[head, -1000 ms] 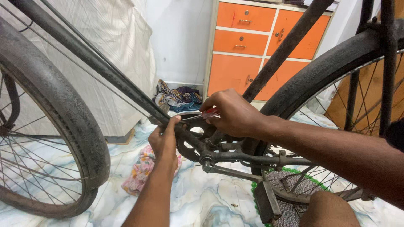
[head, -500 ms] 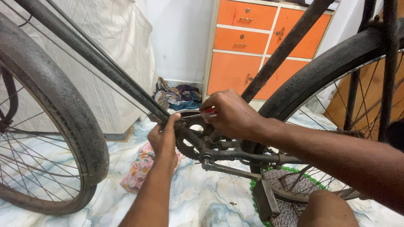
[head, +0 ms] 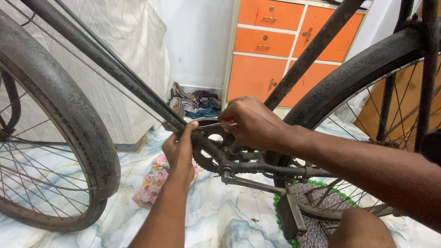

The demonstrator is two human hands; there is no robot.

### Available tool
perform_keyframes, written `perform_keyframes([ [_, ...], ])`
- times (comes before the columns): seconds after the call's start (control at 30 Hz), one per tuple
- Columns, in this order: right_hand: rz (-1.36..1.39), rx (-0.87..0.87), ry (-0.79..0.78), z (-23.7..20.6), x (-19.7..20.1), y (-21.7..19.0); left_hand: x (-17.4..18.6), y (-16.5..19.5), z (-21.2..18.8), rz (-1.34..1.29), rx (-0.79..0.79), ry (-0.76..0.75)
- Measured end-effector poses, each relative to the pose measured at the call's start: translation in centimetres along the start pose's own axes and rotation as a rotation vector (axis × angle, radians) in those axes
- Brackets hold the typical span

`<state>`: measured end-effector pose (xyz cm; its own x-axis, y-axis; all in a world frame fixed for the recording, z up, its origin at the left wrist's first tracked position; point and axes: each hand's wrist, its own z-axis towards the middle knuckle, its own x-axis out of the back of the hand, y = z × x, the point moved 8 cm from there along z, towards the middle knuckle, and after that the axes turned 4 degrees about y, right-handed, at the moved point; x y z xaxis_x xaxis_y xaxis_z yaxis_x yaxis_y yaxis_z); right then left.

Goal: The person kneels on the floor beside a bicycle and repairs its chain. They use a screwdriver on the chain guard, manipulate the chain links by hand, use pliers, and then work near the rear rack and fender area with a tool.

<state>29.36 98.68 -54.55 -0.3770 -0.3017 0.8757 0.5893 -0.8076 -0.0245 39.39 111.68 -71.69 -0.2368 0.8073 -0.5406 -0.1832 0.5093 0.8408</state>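
We're inside a home here, a lived-in room rather than any workshop: an orange cabinet [head: 280,50] with drawers and small doors stands against a pale wall, and a heap of clothes [head: 193,102] lies on the floor beside it. A white cloth-draped piece of furniture [head: 131,59] fills the left, and the marble-patterned floor [head: 220,216] carries a crumpled floral cloth [head: 154,181] and a green-edged mat [head: 317,225].

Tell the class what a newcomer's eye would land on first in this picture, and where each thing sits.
At centre, the left hand grips the bicycle's chainring while the right hand holds a red-handled tool against it. A big black tyre fills the left edge, and an orange drawer cabinet stands behind.
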Motion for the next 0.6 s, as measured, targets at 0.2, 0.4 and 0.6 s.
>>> perform_keyframes([
  [0.2, -0.086, 0.208, 0.043, -0.3, -0.7, 0.3, -0.4, 0.1, -0.1, -0.054, 0.024, 0.0],
  [0.4, 0.087, -0.006, -0.037, 1.2, -1.6, 4.5, -0.2, 0.0, -0.2, -0.077, -0.009, -0.002],
  [0.6, 0.65, -0.803, -0.214, 2.5, -3.4, 9.2, 0.1, -0.3, 0.5, 0.004, -0.012, 0.032],
])
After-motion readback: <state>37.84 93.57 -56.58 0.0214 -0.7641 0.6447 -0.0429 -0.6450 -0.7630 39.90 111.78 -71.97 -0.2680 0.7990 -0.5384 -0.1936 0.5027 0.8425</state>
